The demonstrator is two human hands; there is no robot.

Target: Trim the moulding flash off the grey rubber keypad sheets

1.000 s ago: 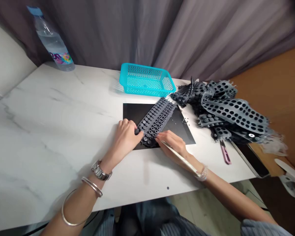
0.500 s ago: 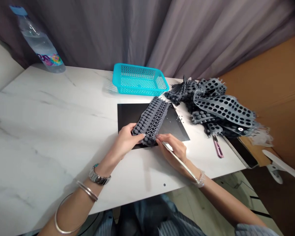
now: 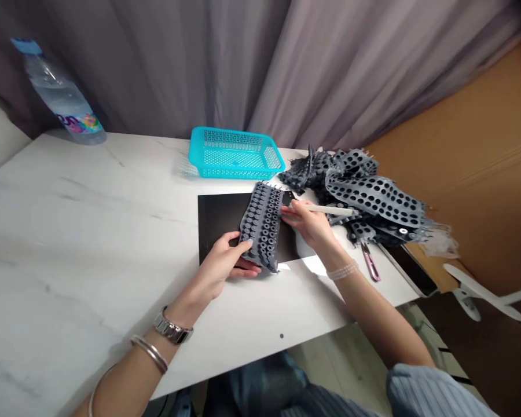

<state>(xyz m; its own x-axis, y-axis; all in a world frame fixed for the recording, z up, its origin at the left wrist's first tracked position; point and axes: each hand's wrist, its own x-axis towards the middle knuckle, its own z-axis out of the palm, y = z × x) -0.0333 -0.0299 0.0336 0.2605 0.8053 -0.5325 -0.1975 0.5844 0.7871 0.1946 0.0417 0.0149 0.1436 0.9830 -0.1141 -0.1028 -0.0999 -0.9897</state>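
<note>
Right hand [image 3: 309, 223] higher, strip [image 3: 261, 226] hiding left fingers [image 3: 247, 270]

The room is bright with soft, even light, and a white glare shines on the smooth white marble table [image 3: 91, 231] just beside the flat black sheet [image 3: 230, 223]. Soft grey shadows lie on the table, and the top right corner goes dark above the long grey curtain [image 3: 351, 69]. The whole picture is a bit soft, so the small bumps on the grey rubber strip [image 3: 261, 226] look fuzzy, and things lean near the sides.
</note>
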